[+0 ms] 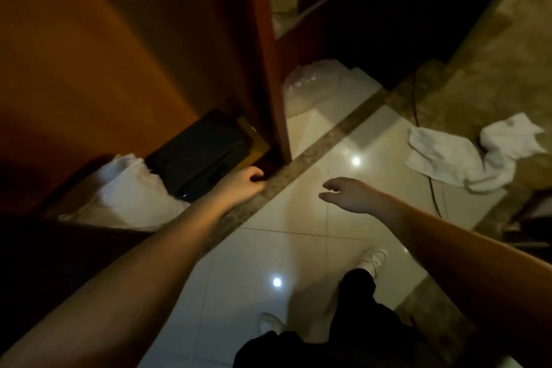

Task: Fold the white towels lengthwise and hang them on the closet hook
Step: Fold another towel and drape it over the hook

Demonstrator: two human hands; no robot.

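View from a head camera looking down at a person's two bare arms reaching forward over a glossy pale tiled floor (298, 263) in dim, warm light. The left hand (243, 184) is extended low toward the base of a dark wooden closet frame (268, 69), its fingers curled inward with nothing visibly held; the fingertips are in shadow, so whether they touch the frame cannot be told. The right hand (348, 193) hovers above the tiles, fingers loosely spread and slightly bent, empty and touching nothing. A crumpled white towel (460, 155) lies on the floor well to the right, beyond the right hand, crossing a thin black cable (424, 140). A second white towel (134, 194) is bunched at the left, just beside the left forearm, next to a black box (203, 158) inside the closet. A clear plastic bag (310, 84) sits behind the frame. Below are dark trousers and white shoes (373, 260).
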